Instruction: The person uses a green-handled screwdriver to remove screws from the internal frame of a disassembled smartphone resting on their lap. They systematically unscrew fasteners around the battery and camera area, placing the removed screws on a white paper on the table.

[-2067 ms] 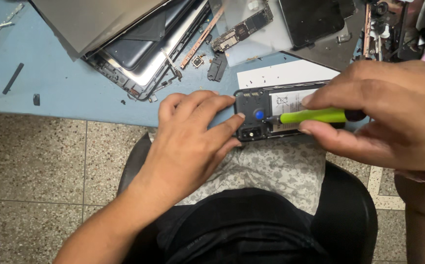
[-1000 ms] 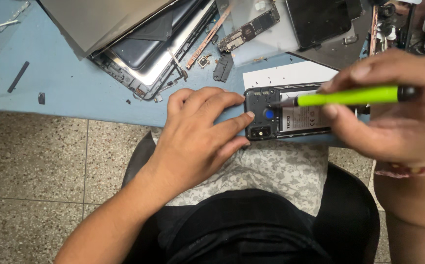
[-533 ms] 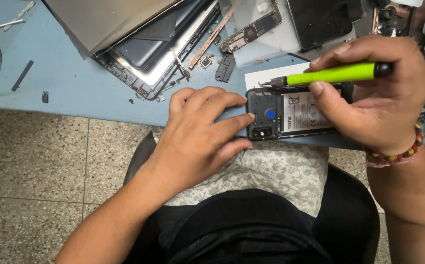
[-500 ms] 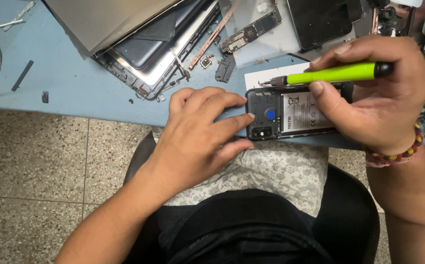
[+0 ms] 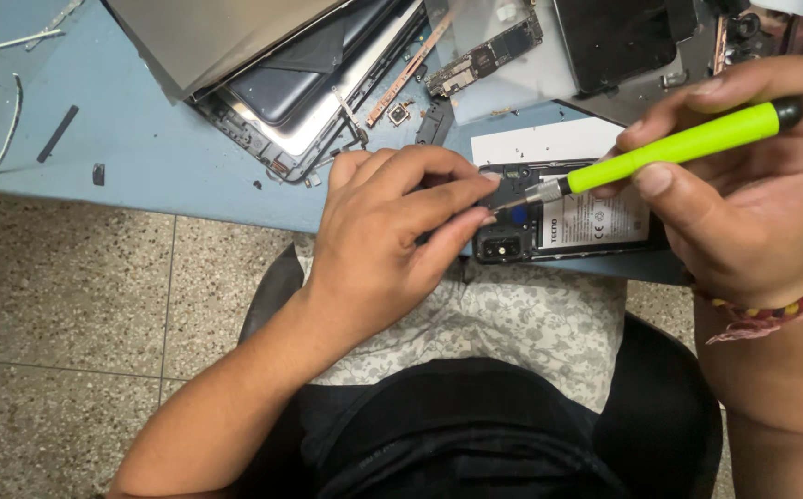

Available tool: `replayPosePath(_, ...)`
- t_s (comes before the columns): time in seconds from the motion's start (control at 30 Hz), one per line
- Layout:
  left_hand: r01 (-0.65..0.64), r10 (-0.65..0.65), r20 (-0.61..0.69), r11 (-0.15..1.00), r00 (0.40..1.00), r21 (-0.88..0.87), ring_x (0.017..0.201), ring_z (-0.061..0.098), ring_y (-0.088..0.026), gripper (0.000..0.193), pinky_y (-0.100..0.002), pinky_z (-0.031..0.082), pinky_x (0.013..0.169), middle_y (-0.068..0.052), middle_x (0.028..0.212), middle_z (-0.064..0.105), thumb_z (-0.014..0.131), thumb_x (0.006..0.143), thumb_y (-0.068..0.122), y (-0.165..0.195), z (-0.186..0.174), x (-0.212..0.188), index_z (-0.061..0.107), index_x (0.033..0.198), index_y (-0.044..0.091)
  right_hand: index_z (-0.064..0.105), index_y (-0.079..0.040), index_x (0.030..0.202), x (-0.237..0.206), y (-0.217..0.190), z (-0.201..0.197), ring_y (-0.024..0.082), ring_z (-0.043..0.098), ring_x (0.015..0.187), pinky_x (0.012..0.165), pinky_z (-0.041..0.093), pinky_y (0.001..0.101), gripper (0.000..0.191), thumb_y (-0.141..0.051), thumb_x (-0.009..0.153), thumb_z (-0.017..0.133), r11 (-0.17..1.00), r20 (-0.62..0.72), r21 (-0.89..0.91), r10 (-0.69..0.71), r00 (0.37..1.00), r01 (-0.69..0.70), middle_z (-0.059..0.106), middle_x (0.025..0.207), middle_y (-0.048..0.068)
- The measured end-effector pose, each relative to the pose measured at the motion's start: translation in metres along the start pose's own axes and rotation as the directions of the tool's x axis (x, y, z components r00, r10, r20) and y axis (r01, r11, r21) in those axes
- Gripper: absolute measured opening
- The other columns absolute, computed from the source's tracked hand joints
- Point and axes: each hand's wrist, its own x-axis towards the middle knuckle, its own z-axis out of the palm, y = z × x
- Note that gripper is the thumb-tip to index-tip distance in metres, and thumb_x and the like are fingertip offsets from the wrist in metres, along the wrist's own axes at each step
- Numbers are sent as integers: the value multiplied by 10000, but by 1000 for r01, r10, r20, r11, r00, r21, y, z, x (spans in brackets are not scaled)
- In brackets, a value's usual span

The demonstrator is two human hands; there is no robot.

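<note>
An opened black phone (image 5: 563, 226) with its back cover off lies at the near edge of the blue table (image 5: 152, 162), its white-labelled battery showing. My left hand (image 5: 387, 240) rests on the phone's left end, fingertips pinched together at the screwdriver's metal tip. My right hand (image 5: 752, 180) grips a lime-green screwdriver (image 5: 669, 152), held nearly level, tip pointing left at the phone's upper left corner. A beaded band circles my right wrist.
A dismantled tablet or large phone (image 5: 300, 88) with a grey cover lies at the back. A circuit board (image 5: 484, 60), a flex strip, small black parts and a white paper sheet (image 5: 549, 143) surround the phone. Thin white strips (image 5: 0, 129) lie far left. Speckled floor below.
My right hand lifted and tilted the screwdriver from pressing down on the phone to nearly level. My left fingertips moved up to pinch at its tip.
</note>
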Motion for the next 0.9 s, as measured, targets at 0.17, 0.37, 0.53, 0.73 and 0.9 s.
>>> replayPosePath(0.17, 3, -3, 2, 1000, 1000, -30, 1009, 630, -112, 156, -324, 349, 948, 64, 1138, 717, 804, 943, 239, -1, -1, -1, 813, 1092, 194, 448, -70, 1308, -2, 2, -1, 191, 751, 1013, 909, 679, 313, 376, -87, 1054, 724, 1000, -1, 3, -16, 1000, 16, 675, 1067, 129)
replayPosePath(0.37, 5, -5, 2, 1000, 1000, -27, 1018, 630, -109, 132, -324, 355, 955, 63, 1124, 718, 810, 940, 244, -2, -1, -1, 817, 1063, 196, 423, -70, 1296, -8, 4, -2, 199, 747, 1024, 928, 681, 309, 392, -55, 1072, 745, 997, -14, -48, -53, 999, 52, 680, 1081, 153)
replayPosePath(0.53, 4, -4, 0, 1000, 1000, -15, 1019, 628, -108, 125, -325, 357, 956, 65, 1116, 718, 811, 938, 246, -3, 0, -3, 820, 1049, 190, 452, -72, 1252, -11, 0, 1, 192, 735, 1009, 915, 680, 308, 358, -49, 1027, 730, 995, -5, -67, -76, 997, 76, 659, 1084, 152)
replayPosePath(0.73, 1, -1, 5, 1000, 1000, -5, 1018, 624, -111, 136, -329, 357, 954, 59, 1110, 720, 805, 937, 251, -5, 2, -5, 822, 1048, 174, 400, -65, 1263, -10, -7, 4, 201, 726, 1028, 943, 678, 303, 412, -27, 1013, 726, 971, 49, -189, -139, 989, 146, 638, 1111, 170)
replayPosePath(0.9, 2, -3, 36, 1000, 999, 18, 1041, 624, -131, 252, -341, 360, 971, 40, 1147, 703, 810, 930, 294, -7, 1, -5, 793, 1123, 133, 379, -47, 1261, -5, -13, 8, 231, 736, 1050, 937, 682, 313, 420, -5, 1001, 706, 937, 113, -275, -190, 975, 214, 630, 1128, 206)
